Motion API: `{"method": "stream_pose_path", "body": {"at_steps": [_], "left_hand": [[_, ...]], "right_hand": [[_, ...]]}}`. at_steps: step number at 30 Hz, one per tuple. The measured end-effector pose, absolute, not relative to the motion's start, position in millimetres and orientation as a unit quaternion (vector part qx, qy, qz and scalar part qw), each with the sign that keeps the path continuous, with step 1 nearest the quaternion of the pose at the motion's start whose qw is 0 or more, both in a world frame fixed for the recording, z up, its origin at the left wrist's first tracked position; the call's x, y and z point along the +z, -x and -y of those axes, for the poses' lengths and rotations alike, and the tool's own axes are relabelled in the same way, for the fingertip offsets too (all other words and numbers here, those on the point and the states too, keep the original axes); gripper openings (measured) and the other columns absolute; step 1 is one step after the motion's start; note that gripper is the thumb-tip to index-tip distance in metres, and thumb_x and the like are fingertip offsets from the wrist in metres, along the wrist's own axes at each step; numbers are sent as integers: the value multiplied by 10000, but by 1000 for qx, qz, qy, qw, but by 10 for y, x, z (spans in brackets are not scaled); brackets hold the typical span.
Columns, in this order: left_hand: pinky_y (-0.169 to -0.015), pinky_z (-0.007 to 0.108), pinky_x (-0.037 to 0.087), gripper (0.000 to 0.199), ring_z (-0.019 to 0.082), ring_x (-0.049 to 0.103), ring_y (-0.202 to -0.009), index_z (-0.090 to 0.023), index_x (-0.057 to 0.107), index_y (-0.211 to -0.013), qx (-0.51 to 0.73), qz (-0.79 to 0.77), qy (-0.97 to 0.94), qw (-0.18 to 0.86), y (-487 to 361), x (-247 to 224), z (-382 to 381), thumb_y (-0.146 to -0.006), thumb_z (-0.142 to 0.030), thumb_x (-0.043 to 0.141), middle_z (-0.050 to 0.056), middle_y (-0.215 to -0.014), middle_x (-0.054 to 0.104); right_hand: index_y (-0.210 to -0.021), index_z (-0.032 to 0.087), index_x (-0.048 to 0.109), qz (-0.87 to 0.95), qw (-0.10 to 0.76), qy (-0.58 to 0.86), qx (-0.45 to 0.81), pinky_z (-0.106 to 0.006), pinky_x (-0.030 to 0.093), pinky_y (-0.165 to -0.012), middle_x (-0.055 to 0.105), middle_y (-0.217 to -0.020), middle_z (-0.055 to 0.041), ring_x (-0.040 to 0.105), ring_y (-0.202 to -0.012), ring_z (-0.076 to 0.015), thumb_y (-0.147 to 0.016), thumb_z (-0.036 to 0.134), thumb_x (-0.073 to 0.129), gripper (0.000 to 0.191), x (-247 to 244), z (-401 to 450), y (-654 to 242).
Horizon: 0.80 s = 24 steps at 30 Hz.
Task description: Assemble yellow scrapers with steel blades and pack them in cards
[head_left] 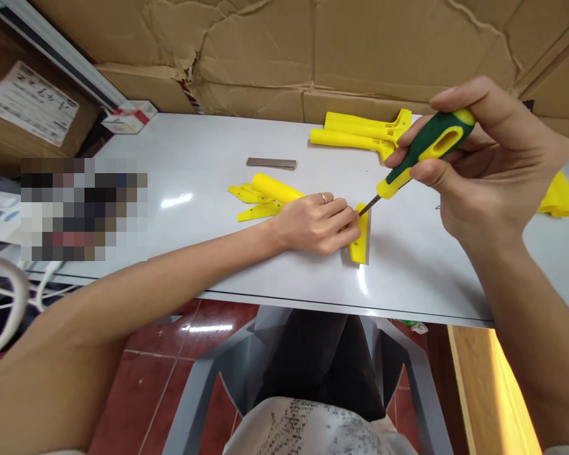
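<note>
My left hand (318,222) is closed around a yellow scraper (359,248) on the white table; its handle sticks out to the left of the hand, and a thin metal blade shows along the head's right edge. My right hand (493,158) grips a green and yellow screwdriver (429,148), tilted, with its tip down at the scraper head beside my left fingertips. The exact contact at the tip is too small to tell. Several flat yellow pieces (260,210) lie left of my left hand. Beyond it is a small stack of metal blades (271,163).
Two yellow scraper handles (355,133) lie at the table's back edge, by the cardboard (256,63). More yellow parts (560,197) are at the right, behind my right wrist. A small red and white box (130,117) stands at the back left, near a carton (33,101).
</note>
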<state>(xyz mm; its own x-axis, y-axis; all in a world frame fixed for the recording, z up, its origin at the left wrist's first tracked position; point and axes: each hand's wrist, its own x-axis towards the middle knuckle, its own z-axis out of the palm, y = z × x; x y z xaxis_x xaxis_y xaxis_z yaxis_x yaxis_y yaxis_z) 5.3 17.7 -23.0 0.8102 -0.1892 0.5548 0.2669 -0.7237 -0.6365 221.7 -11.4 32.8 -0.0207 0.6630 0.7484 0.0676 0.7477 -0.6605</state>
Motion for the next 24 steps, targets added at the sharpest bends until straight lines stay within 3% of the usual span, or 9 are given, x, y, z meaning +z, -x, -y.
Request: {"method": "stream_pose_path", "body": {"at_steps": [7,14,17,20,24], "left_hand": [[-517,287,315,295,125,504,-582,-195,592,-700,-309,29,872,378,-61,-239,-159,-973,-84,576,-2,-673,589],[-543,297,323,304,136,478,-587,-190,559,-694,-281,5,876,392,-70,-201,-130,-987,-108,578,1,-650,556],[-543,298,312,312,133,470,-579,-191,541,-691,-288,4,875,388,-75,-199,-130,-988,-110,587,-6,-646,548],[-539,296,309,314,131,476,-575,-191,533,-691,-298,10,877,377,-76,-211,-146,-986,-94,584,-12,-636,541],[-532,291,337,304,132,494,-572,-190,557,-695,-295,-4,881,369,-82,-203,-158,-979,-87,585,-4,-635,554]], "right_hand": [[-1113,393,811,682,648,265,212,-424,716,-787,697,-882,3,751,-841,-246,-776,240,895,379,315,187,-2168],[-1267,356,741,760,565,147,285,-457,721,-893,753,-1139,35,778,-1007,-232,-846,189,826,461,278,57,-2308],[-1221,326,765,734,600,165,272,-401,729,-848,766,-1025,40,789,-937,-214,-815,138,846,456,267,53,-2288],[-1194,335,770,703,630,223,244,-360,725,-789,753,-950,45,784,-836,-190,-812,191,865,419,255,85,-2247],[-1211,412,747,705,615,263,236,-430,722,-811,754,-1065,40,777,-890,-211,-856,335,831,373,248,167,-2220]]}}
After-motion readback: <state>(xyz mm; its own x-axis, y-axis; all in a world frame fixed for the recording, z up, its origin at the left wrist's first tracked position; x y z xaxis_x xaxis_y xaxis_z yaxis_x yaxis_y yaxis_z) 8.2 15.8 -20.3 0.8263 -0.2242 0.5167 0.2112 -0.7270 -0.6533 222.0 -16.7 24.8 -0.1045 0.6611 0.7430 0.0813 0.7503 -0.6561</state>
